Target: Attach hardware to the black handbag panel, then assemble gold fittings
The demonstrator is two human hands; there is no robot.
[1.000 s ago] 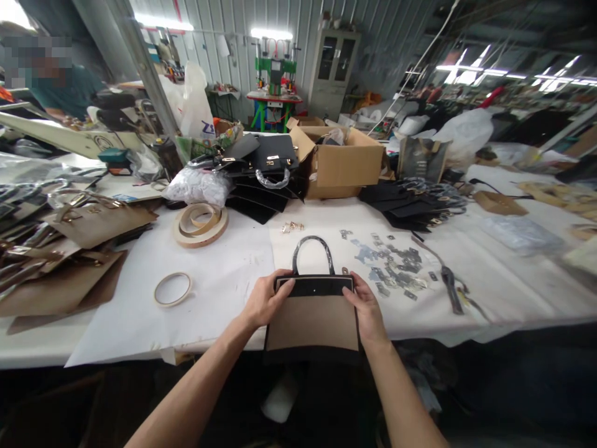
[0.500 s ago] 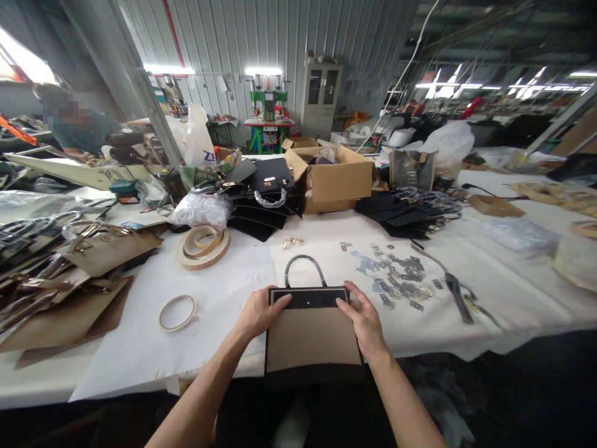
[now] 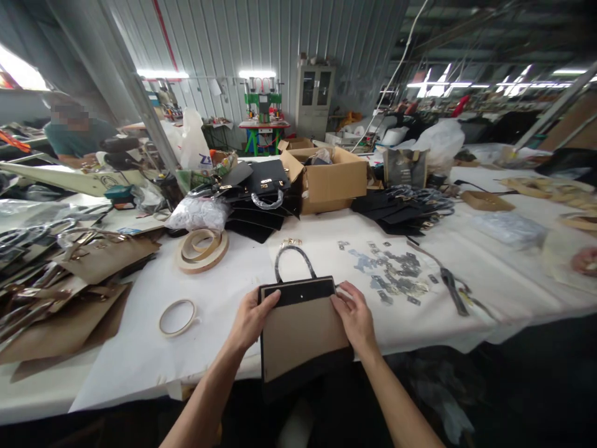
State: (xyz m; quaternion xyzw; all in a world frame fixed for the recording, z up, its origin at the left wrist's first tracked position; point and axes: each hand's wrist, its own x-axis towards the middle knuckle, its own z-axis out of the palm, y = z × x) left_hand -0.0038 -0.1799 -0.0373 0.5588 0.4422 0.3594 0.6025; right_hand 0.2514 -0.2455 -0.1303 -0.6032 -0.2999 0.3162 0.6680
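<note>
A bag panel (image 3: 303,333), beige with a black border and a black strip along its top, is held up at the table's front edge. Its dark wrapped handle (image 3: 295,251) arches away over the white table. My left hand (image 3: 252,316) grips the panel's upper left edge, thumb lying on the black strip. At the upper right edge my right hand (image 3: 355,314) is closed on the panel, fingers bent at its border. Just beyond the handle lie small gold metal fittings (image 3: 291,242). Many flat metal plates (image 3: 396,270) are scattered to the right of the panel.
Tape rolls (image 3: 177,318) and brown bag pieces (image 3: 93,298) lie left. Black bag pieces (image 3: 259,211) and an open carton (image 3: 333,183) stand behind. A black-handled tool with a cord (image 3: 453,291) lies right. A co-worker (image 3: 77,134) is at far left; another person's hand (image 3: 585,261) shows at the right edge.
The panel has tilted and shifted slightly left, its handle now nearer the gold fittings. My right thumb has drawn back toward the panel's edge. Another person's hand has appeared at far right.
</note>
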